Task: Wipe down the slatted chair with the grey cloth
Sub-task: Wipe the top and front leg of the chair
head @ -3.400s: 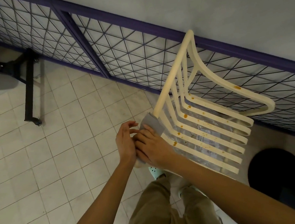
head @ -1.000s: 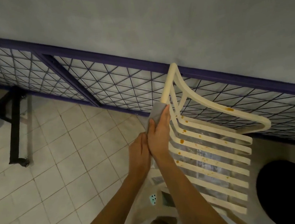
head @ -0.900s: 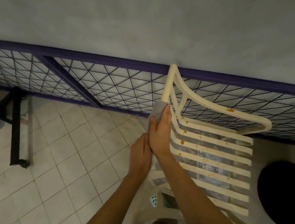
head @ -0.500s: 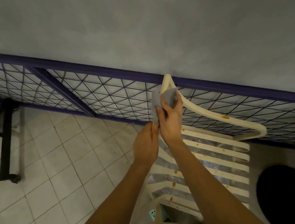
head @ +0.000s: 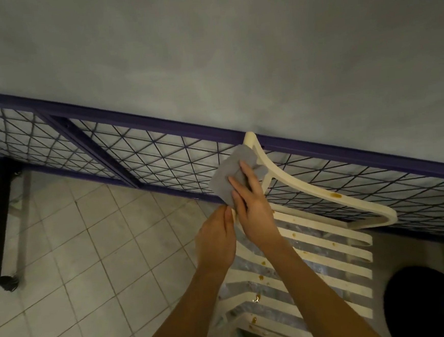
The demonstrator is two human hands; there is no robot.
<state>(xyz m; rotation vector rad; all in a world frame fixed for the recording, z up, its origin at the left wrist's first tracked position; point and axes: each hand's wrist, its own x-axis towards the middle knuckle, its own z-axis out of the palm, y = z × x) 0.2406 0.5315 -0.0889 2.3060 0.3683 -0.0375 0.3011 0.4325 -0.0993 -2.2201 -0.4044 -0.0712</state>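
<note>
Grey cloth (head: 231,177) wraps the far end of the left rail of the cream slatted chair (head: 306,187). The right hand (head: 254,211) grips it there, fingers curled over it. The left hand (head: 216,239) clasps the same rail just nearer, touching the right. Orange spots (head: 335,195) dot the slats. Just behind stands a purple mesh railing (head: 161,159).

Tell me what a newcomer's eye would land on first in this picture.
The right hand holds the grey cloth against the upper corner of the cream slatted chair, mid-frame, with the left hand just below at the chair's edge. Orange-brown stains dot the armrest and slats to the right, in front of a purple-framed mesh fence.
</note>
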